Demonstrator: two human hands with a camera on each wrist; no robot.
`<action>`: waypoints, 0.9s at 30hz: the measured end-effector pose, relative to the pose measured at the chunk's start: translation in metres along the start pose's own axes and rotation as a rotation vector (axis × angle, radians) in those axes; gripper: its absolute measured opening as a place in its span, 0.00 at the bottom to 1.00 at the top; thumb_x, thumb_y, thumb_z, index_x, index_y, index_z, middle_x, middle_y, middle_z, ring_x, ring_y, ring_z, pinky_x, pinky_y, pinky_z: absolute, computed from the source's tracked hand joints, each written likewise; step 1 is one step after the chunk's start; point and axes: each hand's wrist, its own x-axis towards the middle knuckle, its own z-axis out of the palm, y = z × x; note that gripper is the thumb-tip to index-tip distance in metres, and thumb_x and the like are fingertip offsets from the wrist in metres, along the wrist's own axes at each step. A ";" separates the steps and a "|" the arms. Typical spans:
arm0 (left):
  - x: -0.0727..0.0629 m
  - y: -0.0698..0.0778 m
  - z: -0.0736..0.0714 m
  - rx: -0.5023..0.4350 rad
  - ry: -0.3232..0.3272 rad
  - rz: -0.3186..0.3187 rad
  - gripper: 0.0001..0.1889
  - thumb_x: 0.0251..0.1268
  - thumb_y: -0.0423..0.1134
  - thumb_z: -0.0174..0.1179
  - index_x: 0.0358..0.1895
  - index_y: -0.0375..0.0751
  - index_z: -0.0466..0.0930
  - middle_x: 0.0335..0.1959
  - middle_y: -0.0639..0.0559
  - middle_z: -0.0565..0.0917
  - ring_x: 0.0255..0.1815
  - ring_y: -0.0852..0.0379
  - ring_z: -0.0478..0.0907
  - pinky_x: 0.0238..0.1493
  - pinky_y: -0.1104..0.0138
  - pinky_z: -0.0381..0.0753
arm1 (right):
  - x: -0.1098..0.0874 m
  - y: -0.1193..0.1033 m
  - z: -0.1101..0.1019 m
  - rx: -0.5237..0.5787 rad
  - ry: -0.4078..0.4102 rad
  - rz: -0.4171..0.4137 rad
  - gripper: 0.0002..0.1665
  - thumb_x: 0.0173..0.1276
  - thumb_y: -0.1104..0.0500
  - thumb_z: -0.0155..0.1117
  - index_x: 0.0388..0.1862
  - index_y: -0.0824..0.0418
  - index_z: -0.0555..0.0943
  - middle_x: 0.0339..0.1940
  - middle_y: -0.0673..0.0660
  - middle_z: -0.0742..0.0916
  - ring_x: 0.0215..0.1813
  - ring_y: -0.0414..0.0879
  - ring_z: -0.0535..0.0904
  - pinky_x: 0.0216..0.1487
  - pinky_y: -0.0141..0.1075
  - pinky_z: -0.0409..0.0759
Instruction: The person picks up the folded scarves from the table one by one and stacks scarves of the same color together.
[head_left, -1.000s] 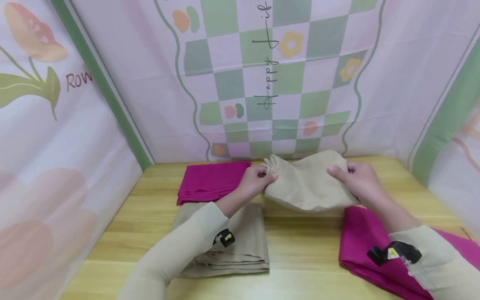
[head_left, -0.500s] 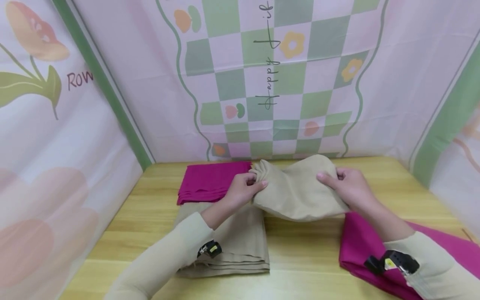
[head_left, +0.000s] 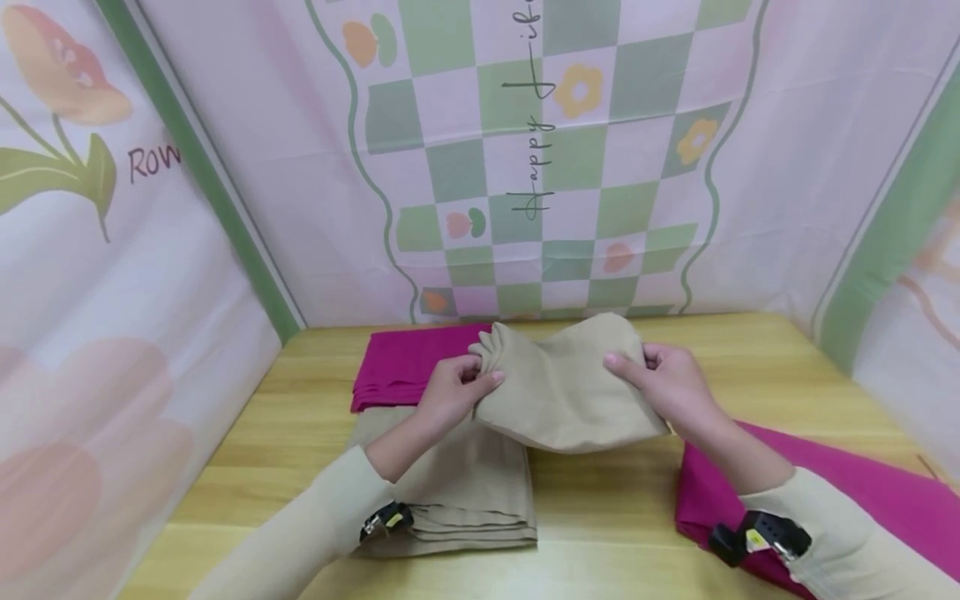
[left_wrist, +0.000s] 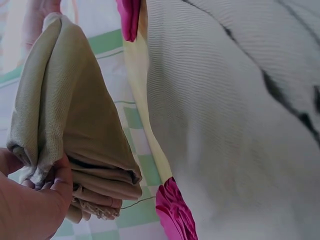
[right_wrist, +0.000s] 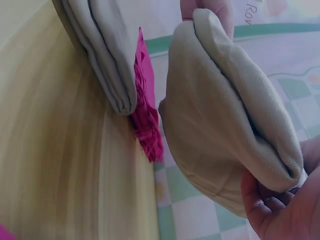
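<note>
Between both hands hangs a folded beige cloth point(head_left: 562, 387), lifted above the table and sagging in the middle. My left hand point(head_left: 447, 392) pinches its layered left edge, thumb on top. At the opposite edge my right hand point(head_left: 670, 383) grips it, thumb on the upper face and fingers underneath. Loose threads show along the held cloth point(left_wrist: 95, 170) in the left wrist view. Below the left forearm lies another folded beige cloth point(head_left: 472, 475), its layered edge toward me. The right wrist view shows the thick fold of the held cloth point(right_wrist: 215, 110) from the side.
A folded magenta cloth point(head_left: 408, 358) lies at the back left of the wooden table point(head_left: 600, 533), behind the lying beige one. A larger magenta cloth point(head_left: 840, 475) is at the right, partly under the right forearm. A printed curtain point(head_left: 315, 208) stands behind the table.
Both hands have moved left and slightly toward me with the beige cloth, which now overlaps the magenta cloth and lying beige cloth in the head view. The cloths on the table stay put.
</note>
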 end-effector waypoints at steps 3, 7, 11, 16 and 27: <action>-0.004 0.000 -0.005 0.009 0.015 0.001 0.08 0.65 0.38 0.64 0.35 0.34 0.82 0.23 0.54 0.79 0.24 0.62 0.71 0.27 0.69 0.73 | -0.001 -0.002 0.006 0.021 0.010 -0.002 0.36 0.65 0.40 0.66 0.52 0.73 0.79 0.31 0.57 0.86 0.27 0.42 0.82 0.28 0.37 0.81; -0.011 0.001 -0.011 0.010 0.034 0.005 0.07 0.65 0.37 0.65 0.34 0.35 0.82 0.22 0.54 0.78 0.24 0.62 0.71 0.27 0.70 0.72 | -0.004 -0.004 0.014 0.053 0.015 0.000 0.35 0.65 0.41 0.67 0.51 0.73 0.79 0.32 0.57 0.87 0.27 0.43 0.82 0.28 0.37 0.82; -0.016 0.001 -0.016 0.019 0.042 0.013 0.08 0.65 0.37 0.64 0.35 0.34 0.82 0.23 0.53 0.79 0.24 0.61 0.72 0.26 0.69 0.73 | -0.006 -0.007 0.020 0.051 0.012 0.005 0.36 0.64 0.40 0.67 0.50 0.73 0.79 0.31 0.58 0.87 0.27 0.43 0.82 0.28 0.37 0.81; -0.021 0.001 -0.025 0.024 0.044 -0.015 0.07 0.65 0.37 0.65 0.37 0.35 0.83 0.24 0.52 0.80 0.25 0.60 0.73 0.27 0.69 0.73 | -0.008 -0.009 0.030 0.048 0.018 0.000 0.35 0.63 0.40 0.68 0.49 0.72 0.81 0.32 0.58 0.87 0.27 0.43 0.82 0.29 0.36 0.81; -0.036 -0.001 -0.044 0.031 0.042 -0.004 0.09 0.66 0.39 0.64 0.37 0.35 0.82 0.25 0.50 0.80 0.26 0.58 0.73 0.27 0.70 0.74 | -0.012 -0.018 0.052 0.151 0.009 -0.006 0.29 0.64 0.46 0.70 0.45 0.72 0.81 0.31 0.58 0.87 0.27 0.44 0.82 0.28 0.36 0.81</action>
